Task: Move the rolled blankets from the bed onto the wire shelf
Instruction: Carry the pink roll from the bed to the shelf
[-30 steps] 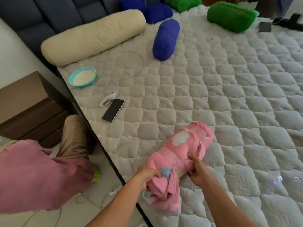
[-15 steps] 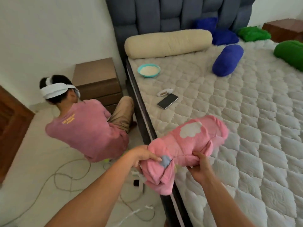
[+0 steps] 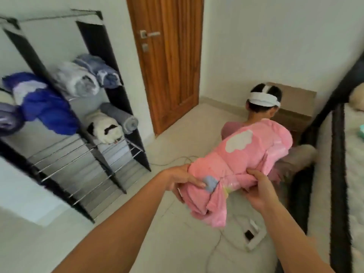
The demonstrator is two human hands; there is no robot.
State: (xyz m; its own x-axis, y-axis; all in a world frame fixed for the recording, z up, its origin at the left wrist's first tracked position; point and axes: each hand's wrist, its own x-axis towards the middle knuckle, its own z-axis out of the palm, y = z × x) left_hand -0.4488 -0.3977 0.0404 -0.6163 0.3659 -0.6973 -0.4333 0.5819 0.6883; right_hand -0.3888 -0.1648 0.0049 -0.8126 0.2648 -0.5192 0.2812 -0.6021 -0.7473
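Observation:
A pink rolled blanket (image 3: 254, 156) with a white cloud patch is held in the air over the floor, between the bed and the shelf. My left hand (image 3: 181, 179) grips its loose near end and my right hand (image 3: 260, 189) clutches its underside. The black wire shelf (image 3: 78, 154) stands at the left against the wall. It holds several rolled blankets: a blue one (image 3: 45, 107), a grey-white one (image 3: 75, 79), a blue-grey patterned one (image 3: 100, 70), a grey one (image 3: 120, 117) and a black-and-white one (image 3: 106, 130). The bed (image 3: 352, 174) shows only at the right edge.
A person in a pink shirt with a white head strap (image 3: 264, 101) crouches on the floor beside the bed, just behind the blanket. A wooden door (image 3: 169, 62) is shut ahead. A white power strip (image 3: 250, 235) and cables lie on the floor below my hands.
I have turned left from the bed toward the shelf and door, carrying the pink blanket off the mattress. Both hands keep the same grip.

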